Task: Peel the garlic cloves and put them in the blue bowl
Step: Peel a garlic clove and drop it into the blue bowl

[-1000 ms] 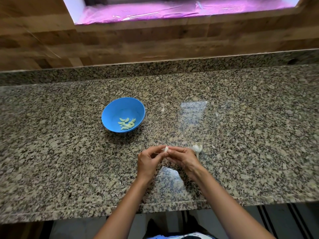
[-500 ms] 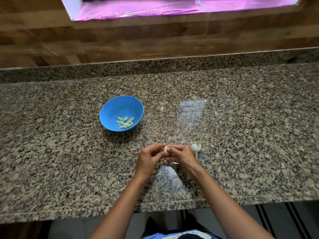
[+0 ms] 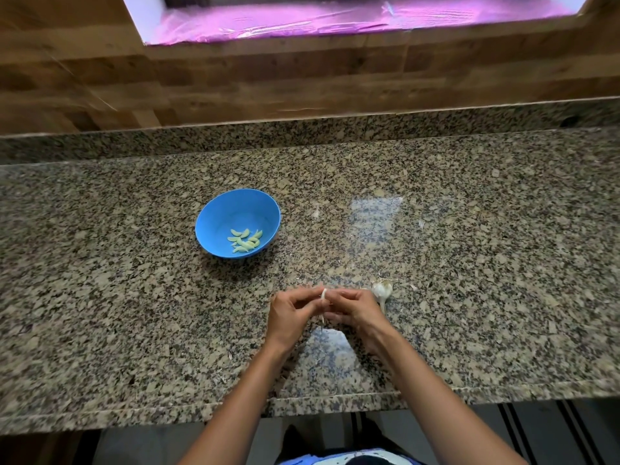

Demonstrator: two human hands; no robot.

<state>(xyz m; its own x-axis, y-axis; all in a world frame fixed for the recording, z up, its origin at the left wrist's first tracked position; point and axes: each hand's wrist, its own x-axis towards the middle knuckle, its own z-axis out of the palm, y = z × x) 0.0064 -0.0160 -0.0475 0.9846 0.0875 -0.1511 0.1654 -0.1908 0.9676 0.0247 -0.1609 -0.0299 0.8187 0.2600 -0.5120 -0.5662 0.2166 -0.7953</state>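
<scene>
A blue bowl (image 3: 218, 216) stands on the granite counter left of centre, with several pale peeled cloves (image 3: 245, 241) in its bottom. Nearer the front edge, my left hand (image 3: 290, 315) and my right hand (image 3: 357, 312) meet over the counter. Both pinch one small white garlic clove (image 3: 324, 294) between their fingertips. A thin strip of skin hangs down from the clove between the hands. The rest of the garlic bulb (image 3: 382, 289) lies on the counter just right of my right hand.
The granite counter (image 3: 469, 263) runs the full width, with a low granite upstand and a wooden wall (image 3: 302, 78) behind it. Small flakes of garlic skin lie around the bulb. The counter's front edge (image 3: 335, 399) is just below my wrists.
My fingertips have worked on the clove, and a strip of skin now hangs below it. Both hands stay in the same spot by the bulb.
</scene>
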